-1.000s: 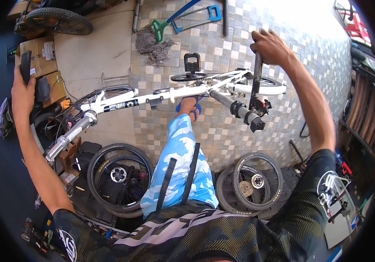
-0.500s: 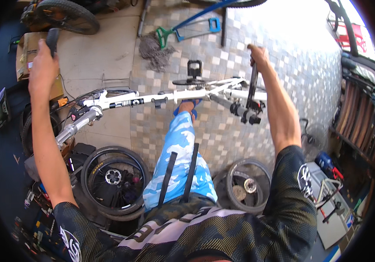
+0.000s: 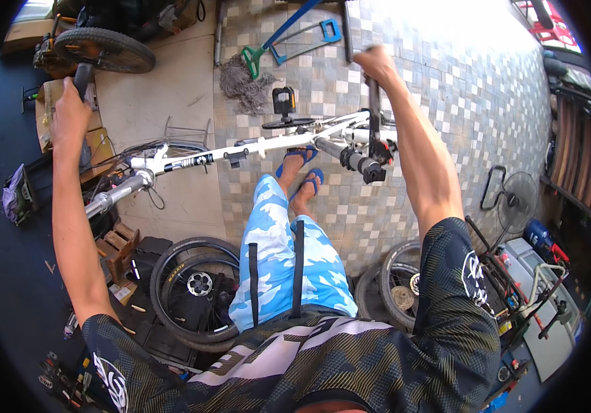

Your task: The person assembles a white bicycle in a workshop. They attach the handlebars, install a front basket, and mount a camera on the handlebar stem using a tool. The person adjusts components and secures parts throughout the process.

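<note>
A white bicycle frame [image 3: 223, 153] stretches across in front of me, a silver tube [image 3: 118, 194] at its left end and a pedal [image 3: 284, 100] above its chainring [image 3: 288, 124]. My left hand [image 3: 70, 113] is closed round a black grip [image 3: 83, 78], beyond the frame's left end; my forearm hides where it joins. At the frame's right end, my right hand [image 3: 378, 65], slightly blurred, is closed on the upper end of a dark bar [image 3: 375, 103]. That bar runs down to a black and red part [image 3: 381, 150] beside a grey tube [image 3: 350, 158].
Past the frame lie a blue hacksaw [image 3: 307, 43] and a grey mop head [image 3: 244, 86] with a green fitting. Several wheels, including a left wheel [image 3: 195, 242], lie near my legs. A fan [image 3: 518, 199] and shelving [image 3: 571, 148] stand right; cardboard boxes [image 3: 44, 113] are left.
My right hand and the dark bar have shifted left and slightly away from me. The frame's right end has moved left too. Both my feet now show below the frame.
</note>
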### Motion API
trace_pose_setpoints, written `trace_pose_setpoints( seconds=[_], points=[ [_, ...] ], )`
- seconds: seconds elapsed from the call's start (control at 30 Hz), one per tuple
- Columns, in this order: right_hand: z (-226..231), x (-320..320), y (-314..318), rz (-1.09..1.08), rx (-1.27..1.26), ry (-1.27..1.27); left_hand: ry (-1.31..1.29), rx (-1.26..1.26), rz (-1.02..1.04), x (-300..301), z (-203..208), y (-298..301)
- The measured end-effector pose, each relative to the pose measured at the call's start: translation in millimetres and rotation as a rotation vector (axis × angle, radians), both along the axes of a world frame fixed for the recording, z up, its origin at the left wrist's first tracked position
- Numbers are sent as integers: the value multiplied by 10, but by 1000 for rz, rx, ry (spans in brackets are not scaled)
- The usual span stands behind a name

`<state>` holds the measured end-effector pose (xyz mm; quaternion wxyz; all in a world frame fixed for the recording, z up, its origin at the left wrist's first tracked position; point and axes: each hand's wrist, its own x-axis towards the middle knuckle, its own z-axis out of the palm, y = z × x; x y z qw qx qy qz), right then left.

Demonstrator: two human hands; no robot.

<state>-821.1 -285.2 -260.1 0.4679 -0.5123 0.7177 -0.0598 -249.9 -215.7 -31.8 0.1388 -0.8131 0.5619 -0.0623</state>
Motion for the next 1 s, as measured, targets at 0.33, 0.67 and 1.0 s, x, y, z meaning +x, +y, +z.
trace_pose_setpoints(
  seconds=[0.33, 0.67, 1.0],
  points=[
    [844, 2380, 1207, 849, -295, 66, -320, -128, 55, 356, -140, -423],
    [755, 2458, 1069, 845, -270, 32, 17, 72, 290, 1268, 39, -689],
    [797, 2516, 1310, 607, -437, 69, -30, 155, 355, 1160, 120, -742]
  ],
)
